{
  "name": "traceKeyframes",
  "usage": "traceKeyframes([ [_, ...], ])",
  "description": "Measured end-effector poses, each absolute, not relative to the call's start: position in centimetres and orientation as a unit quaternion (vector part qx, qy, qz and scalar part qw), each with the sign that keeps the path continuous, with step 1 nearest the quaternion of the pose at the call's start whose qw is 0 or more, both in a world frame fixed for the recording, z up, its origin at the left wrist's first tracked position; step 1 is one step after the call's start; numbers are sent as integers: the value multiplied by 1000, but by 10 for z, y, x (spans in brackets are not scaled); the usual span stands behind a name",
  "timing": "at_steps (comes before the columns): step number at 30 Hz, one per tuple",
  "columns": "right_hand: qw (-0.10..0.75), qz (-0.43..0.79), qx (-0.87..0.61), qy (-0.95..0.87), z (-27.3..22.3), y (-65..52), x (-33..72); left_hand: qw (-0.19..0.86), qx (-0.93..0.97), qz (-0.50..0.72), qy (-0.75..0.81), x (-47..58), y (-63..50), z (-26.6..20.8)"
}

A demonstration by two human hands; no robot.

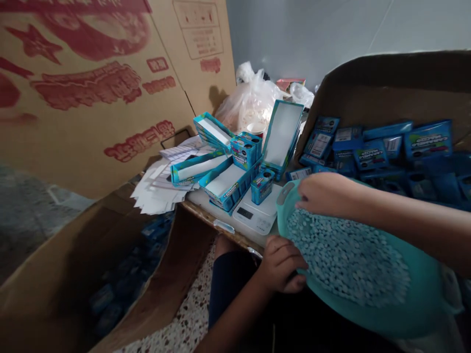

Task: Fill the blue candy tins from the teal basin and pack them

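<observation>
A turquoise plastic basin (423,289), full of small pale-blue candies (349,255), sits at the right. My left hand (283,264) is at its near left edge, fingers curled against the rim. Over the far left of the basin, near its handle, is my right hand (312,192), closed with the fingertips pointing down; whatever it may hold is hidden. Just left of the basin lies a white digital scale (253,215). One small blue candy box (262,186) stands upright on it.
Behind the scale are open blue display trays (226,184), stacked trays (283,132) and small boxes (246,149). Paper sheets (162,184) lie left. Cartons holding blue packs (371,154) stand right and lower left (147,294). A plastic bag (253,95) is behind.
</observation>
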State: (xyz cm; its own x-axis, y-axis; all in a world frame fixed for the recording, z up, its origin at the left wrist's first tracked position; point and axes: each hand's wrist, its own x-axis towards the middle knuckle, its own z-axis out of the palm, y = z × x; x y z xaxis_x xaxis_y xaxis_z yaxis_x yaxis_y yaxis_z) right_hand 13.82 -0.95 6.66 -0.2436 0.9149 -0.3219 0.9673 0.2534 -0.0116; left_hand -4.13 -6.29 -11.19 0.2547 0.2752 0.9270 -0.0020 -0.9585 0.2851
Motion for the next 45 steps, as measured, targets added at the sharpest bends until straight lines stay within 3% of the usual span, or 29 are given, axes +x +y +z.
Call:
traceKeyframes([
  [6, 196, -223, 640, 709, 14, -56, 173, 114, 784, 603, 91, -45, -62, -111],
  [9, 192, -240, 653, 692, 3, -66, 180, 111, 788, 597, 101, -45, -61, -111],
  [13, 175, -234, 646, 705, 3, -65, 180, 100, 793, 592, 104, -46, -61, -109],
  [20, 245, -246, 643, 683, 14, -52, 171, 107, 789, 598, 91, -44, -61, -111],
  [26, 254, -262, 631, 684, 8, -47, 172, 108, 793, 594, 87, -46, -61, -111],
  [34, 194, -228, 616, 729, 1, -52, 169, 109, 796, 590, 83, -47, -61, -110],
  [40, 107, -176, 551, 809, 60, -11, 154, 100, 799, 588, 75, -50, -58, -109],
  [45, 7, -65, 497, 865, 93, 56, 127, 100, 802, 584, 74, -50, -57, -110],
])
